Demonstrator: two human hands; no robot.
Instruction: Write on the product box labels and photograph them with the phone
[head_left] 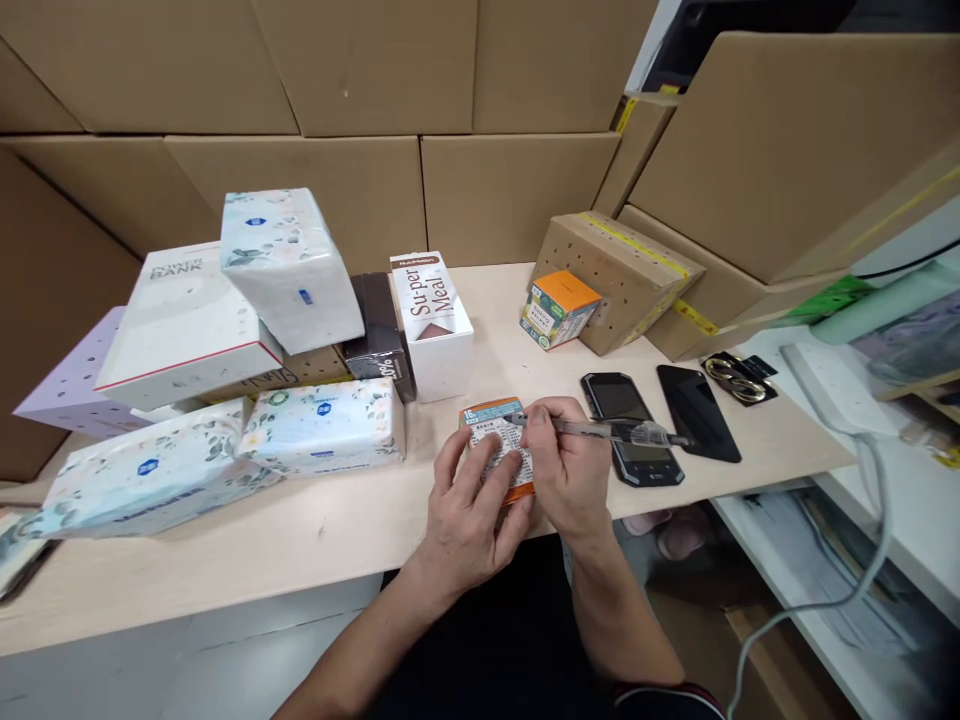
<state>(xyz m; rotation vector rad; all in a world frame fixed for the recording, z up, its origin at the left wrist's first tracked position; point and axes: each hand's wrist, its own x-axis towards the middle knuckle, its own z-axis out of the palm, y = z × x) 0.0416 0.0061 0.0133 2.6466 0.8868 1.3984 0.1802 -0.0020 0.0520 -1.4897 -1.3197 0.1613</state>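
A small printed box [495, 408] with orange edges and a white text panel lies on the table in front of me. My left hand [472, 500] rests on it with the fingers spread over the panel, covering part of the print. In my right hand [571, 470] a clear-barrelled pen [600, 429] is pinched, its tip at the upper part of the text panel. The pen's back end points right, over a rugged black handheld device [634, 428]. A black phone [697, 412] lies just beyond that.
Tissue packs [322, 425] and a power bank box [187, 325] are piled on the left. A white Super Meal box [431, 325] stands mid-table. Behind the phones are an orange-topped box [561, 308], a cardboard carton [611, 275] and a coiled cable [739, 378]. Large cartons [517, 190] wall the back.
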